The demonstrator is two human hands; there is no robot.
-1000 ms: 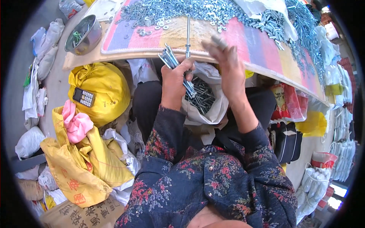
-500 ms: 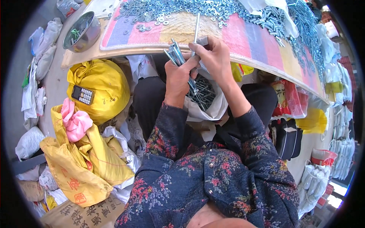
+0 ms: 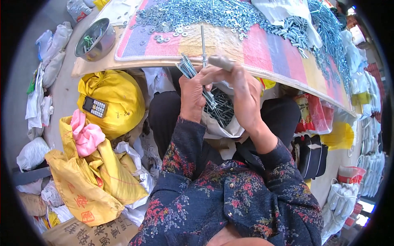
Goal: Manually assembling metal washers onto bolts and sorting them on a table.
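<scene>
My left hand is closed round a bundle of thin metal bolts, whose ends stick out above and below the fist. One longer rod stands upright beside the bundle, with a small nut or washer low on it. My right hand is against that rod. A grey cover sits on one of its fingers, which is smeared by motion, so its grip is unclear. Under both hands, a white sack between my knees holds many similar bolts.
Ahead, a striped mat on a board bears heaped washers, metal sleeves and long bolts. A metal bowl stands at its left. A phone lies on a yellow sack; a pink cloth is nearby.
My right hand has turned and shifted down, its covered finger now stretched toward the rod. A nut or washer now shows on the rod. The left hand keeps its bundle; the whole view has shifted slightly.
</scene>
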